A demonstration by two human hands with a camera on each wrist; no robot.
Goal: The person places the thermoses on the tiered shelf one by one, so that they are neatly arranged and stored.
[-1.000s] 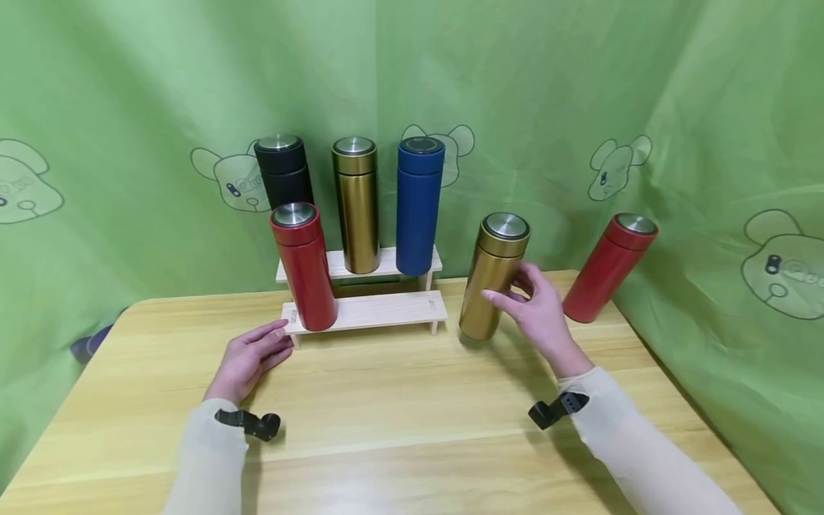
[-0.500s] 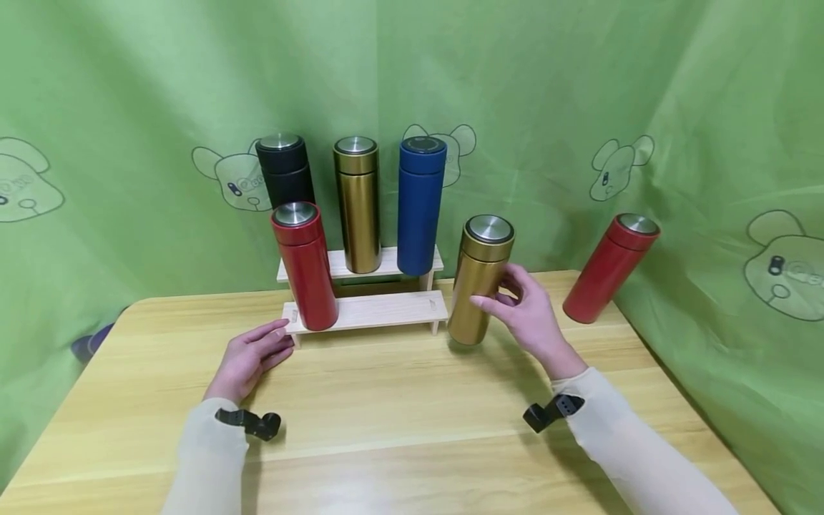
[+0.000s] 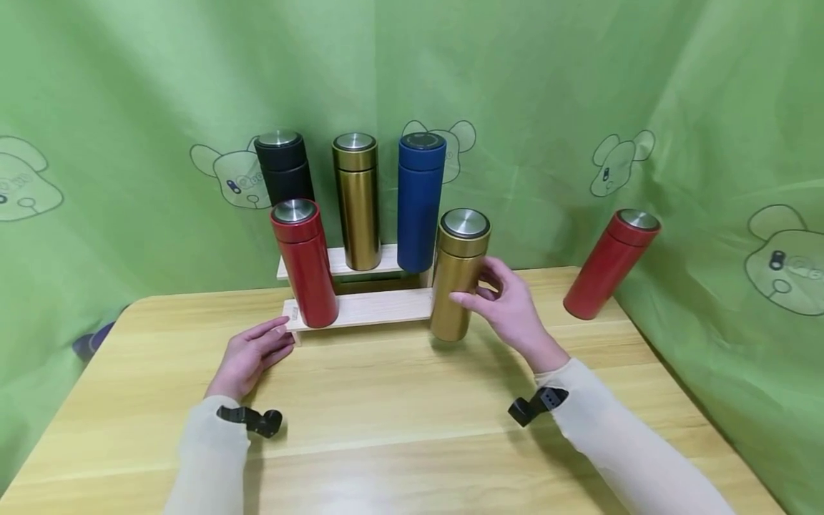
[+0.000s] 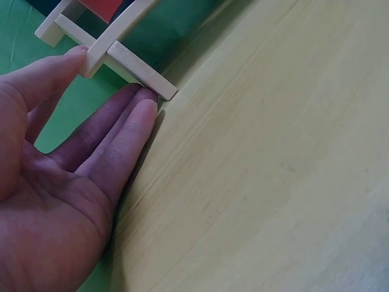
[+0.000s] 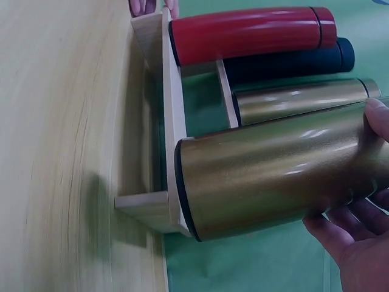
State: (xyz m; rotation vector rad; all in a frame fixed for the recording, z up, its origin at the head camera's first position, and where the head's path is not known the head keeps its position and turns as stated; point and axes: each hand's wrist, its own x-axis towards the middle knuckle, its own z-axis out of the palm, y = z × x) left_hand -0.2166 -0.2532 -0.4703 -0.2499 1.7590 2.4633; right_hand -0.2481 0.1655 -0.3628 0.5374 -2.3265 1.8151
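Observation:
My right hand (image 3: 511, 311) grips a gold thermos bottle (image 3: 458, 286) with a steel lid, thumb on one side and fingers on the other. The bottle is lifted off the table and overlaps the right end of the lower step of a two-step wooden stand (image 3: 383, 307); whether it touches the stand I cannot tell. My left hand (image 3: 247, 357) touches the left end of that step, its fingers nearly straight at the board and leg in the left wrist view. A red thermos bottle (image 3: 305, 275) stands on the lower step's left part.
On the upper step stand a black bottle (image 3: 283, 172), partly hidden, another gold bottle (image 3: 357, 207) and a blue bottle (image 3: 420, 207). A second red bottle (image 3: 608, 268) stands at the table's right rear. Behind the table (image 3: 360, 429) hangs a green curtain (image 3: 515, 79).
My right hand has carried the gold thermos bottle leftward, from right of the stand to the lower step's right end. My left hand has stayed in place.

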